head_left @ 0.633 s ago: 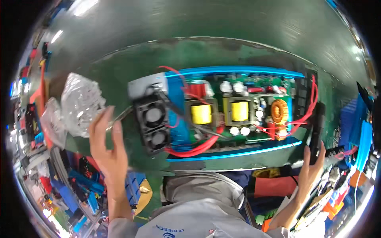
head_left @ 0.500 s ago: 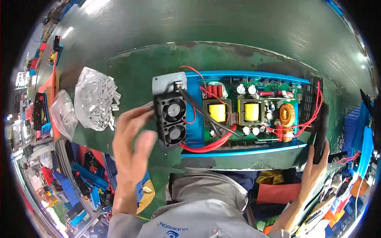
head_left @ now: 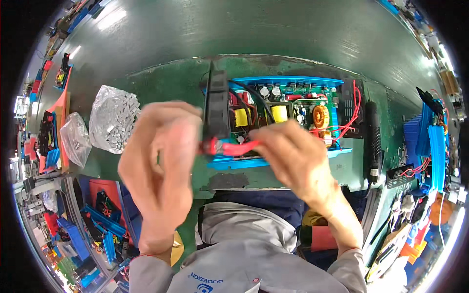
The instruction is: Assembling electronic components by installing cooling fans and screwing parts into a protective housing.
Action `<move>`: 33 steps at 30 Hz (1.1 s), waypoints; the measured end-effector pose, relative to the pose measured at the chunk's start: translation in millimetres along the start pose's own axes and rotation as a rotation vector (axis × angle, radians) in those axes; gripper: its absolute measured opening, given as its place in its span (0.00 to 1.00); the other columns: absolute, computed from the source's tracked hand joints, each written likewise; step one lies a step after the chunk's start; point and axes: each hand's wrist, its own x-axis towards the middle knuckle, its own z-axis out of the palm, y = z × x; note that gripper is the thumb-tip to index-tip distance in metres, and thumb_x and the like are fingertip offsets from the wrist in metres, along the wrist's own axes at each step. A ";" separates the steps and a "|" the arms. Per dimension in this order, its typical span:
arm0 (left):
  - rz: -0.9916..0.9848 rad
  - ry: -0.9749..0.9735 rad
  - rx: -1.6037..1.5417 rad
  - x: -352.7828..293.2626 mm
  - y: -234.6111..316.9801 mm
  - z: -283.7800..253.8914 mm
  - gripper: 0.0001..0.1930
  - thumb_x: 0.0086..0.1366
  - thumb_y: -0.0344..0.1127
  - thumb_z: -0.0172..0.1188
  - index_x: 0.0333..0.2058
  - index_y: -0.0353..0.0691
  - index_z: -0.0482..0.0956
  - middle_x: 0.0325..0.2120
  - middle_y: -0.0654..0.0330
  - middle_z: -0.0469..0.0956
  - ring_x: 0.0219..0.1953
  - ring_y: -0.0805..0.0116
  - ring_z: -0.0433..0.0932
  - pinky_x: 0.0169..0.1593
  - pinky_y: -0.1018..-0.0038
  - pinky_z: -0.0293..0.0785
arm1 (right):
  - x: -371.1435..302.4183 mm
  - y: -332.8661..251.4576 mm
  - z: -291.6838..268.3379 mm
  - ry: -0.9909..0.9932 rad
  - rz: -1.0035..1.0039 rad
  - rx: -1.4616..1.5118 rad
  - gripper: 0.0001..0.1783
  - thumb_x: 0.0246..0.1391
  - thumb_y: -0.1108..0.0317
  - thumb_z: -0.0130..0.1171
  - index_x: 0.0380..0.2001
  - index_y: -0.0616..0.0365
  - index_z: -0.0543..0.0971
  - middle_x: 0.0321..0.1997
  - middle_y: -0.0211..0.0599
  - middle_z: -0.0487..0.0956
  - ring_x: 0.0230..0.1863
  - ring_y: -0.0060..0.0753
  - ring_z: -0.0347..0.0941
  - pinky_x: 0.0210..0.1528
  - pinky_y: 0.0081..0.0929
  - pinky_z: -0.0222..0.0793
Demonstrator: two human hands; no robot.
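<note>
The blue-sided circuit unit [head_left: 273, 163] lies open on the bench, showing yellow transformers and copper coils. At its left end the black fan panel [head_left: 216, 105] stands edge-on. My left hand [head_left: 161, 161], partly blurred, is closed with its curled fingers against the panel's outer side; its fingertips are hard to make out. Thick red wires [head_left: 240, 148] run from a red terminal at the panel's lower end. My right hand [head_left: 303, 158] pinches these wires over the unit's near edge. Black cables [head_left: 254, 95] loop above the board.
A clear bag of small grey metal pieces [head_left: 113, 119] and another clear bag [head_left: 75, 139] lie at left. A black electric screwdriver [head_left: 374, 141] lies at right. Thin red wires [head_left: 358, 105] trail by a black perforated end plate [head_left: 346, 115]. Blue housings [head_left: 436, 151] are stacked far right.
The fan panel has turned from face-up to edge-on. My right hand has left the screwdriver and come left onto the red wires. My left hand has closed at the panel.
</note>
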 end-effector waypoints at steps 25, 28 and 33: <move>0.396 -0.220 0.168 -59.7 -80.1 40.7 0.16 0.48 0.28 0.78 0.35 0.42 0.81 0.32 0.58 0.77 0.30 0.60 0.78 0.31 0.70 0.75 | 22.0 5.7 5.3 0.160 0.419 0.120 0.15 0.49 0.72 0.73 0.41 0.59 0.82 0.25 0.27 0.75 0.26 0.19 0.67 0.30 0.23 0.64; 0.371 -0.262 0.170 -46.0 -75.1 19.8 0.17 0.49 0.33 0.79 0.37 0.42 0.82 0.34 0.58 0.79 0.34 0.59 0.79 0.38 0.68 0.76 | 17.1 2.7 4.9 0.152 0.452 0.185 0.16 0.48 0.72 0.73 0.41 0.58 0.82 0.27 0.30 0.77 0.26 0.22 0.69 0.30 0.25 0.66; 0.162 0.057 0.595 7.3 -126.5 -61.6 0.06 0.65 0.28 0.61 0.40 0.37 0.81 0.38 0.53 0.81 0.41 0.52 0.80 0.48 0.63 0.75 | 13.5 2.4 7.7 0.133 0.373 0.204 0.14 0.50 0.74 0.72 0.41 0.61 0.82 0.26 0.28 0.76 0.27 0.17 0.69 0.31 0.21 0.67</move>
